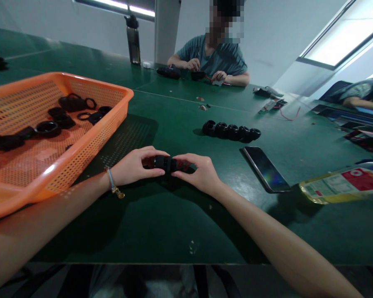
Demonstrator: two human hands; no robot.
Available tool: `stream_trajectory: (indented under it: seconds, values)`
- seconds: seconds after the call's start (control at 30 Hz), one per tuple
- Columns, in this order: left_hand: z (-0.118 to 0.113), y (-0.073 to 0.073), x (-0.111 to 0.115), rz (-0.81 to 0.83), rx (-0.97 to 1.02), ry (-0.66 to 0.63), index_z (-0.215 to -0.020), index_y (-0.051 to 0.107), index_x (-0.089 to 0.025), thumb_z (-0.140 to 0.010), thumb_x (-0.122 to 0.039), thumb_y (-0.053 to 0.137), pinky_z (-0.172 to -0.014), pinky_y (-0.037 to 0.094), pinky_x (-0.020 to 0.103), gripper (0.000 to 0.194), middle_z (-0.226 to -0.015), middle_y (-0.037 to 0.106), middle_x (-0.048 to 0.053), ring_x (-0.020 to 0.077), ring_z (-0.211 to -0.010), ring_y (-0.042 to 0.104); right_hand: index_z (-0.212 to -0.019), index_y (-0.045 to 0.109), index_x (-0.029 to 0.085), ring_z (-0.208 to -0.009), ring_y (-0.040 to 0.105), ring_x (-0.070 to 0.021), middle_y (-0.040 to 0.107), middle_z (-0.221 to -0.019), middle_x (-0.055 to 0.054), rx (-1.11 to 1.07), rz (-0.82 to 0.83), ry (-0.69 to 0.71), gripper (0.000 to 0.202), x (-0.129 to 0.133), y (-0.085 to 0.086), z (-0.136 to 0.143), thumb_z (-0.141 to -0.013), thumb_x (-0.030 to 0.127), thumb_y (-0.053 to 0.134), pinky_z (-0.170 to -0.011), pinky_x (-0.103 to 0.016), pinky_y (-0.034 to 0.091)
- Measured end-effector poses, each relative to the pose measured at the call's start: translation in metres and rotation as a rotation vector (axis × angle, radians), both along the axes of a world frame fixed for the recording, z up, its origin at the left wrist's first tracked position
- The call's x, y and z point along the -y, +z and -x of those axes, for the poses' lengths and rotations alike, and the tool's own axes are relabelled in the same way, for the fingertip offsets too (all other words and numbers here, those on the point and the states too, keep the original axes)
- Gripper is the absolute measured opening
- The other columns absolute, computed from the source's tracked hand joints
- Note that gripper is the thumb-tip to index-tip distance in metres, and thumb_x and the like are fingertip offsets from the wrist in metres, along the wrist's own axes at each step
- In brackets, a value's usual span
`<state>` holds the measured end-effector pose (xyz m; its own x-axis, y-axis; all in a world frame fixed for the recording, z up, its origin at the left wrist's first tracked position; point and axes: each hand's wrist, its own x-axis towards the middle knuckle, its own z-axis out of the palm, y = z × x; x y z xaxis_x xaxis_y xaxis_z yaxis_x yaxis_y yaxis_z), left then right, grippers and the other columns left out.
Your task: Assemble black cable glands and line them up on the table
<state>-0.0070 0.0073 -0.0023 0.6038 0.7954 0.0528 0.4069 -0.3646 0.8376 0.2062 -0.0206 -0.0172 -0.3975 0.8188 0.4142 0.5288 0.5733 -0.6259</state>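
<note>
Between my two hands, just above the green table [161,231], is a small black ribbed part [165,164]. My left hand [139,165] grips its left end between thumb and fingers. On its right end, the thumb and fingertips of my right hand [199,169] are closed. Dark shadow hides the underside of the part. Beyond my right hand, several black round parts [232,131] stand in a touching row. More black parts [48,128] lie loose inside the orange basket [96,140] at the left.
A phone [266,169] and a bottle of yellow liquid [345,182] lie at the right. Across the table sits a person [214,58] handling dark items, near a tall dark bottle [133,41]. Another person's arm [360,101] shows at the far right, by flat panels.
</note>
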Motion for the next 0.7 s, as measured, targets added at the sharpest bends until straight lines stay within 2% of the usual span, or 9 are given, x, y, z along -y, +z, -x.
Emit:
stream_trajectory:
  seconds: [0.7]
  values:
    - [0.0001, -0.0007, -0.0004, -0.018, 0.005, -0.008, -0.109, 0.061, -0.017, -0.069, -0.043, 0.064, -0.076, 0.05, 0.03, 0.048, -0.093, 0.055, 0.002, 0.0156, -0.08, 0.056, -0.093, 0.069, 0.016, -0.07, 0.068, -0.0134, 0.074, -0.086, -0.004, -0.035, -0.015, 0.014, 0.023, 0.0005, -0.0014, -0.0002, -0.072, 0.024, 0.072, -0.066, -0.025, 0.054]
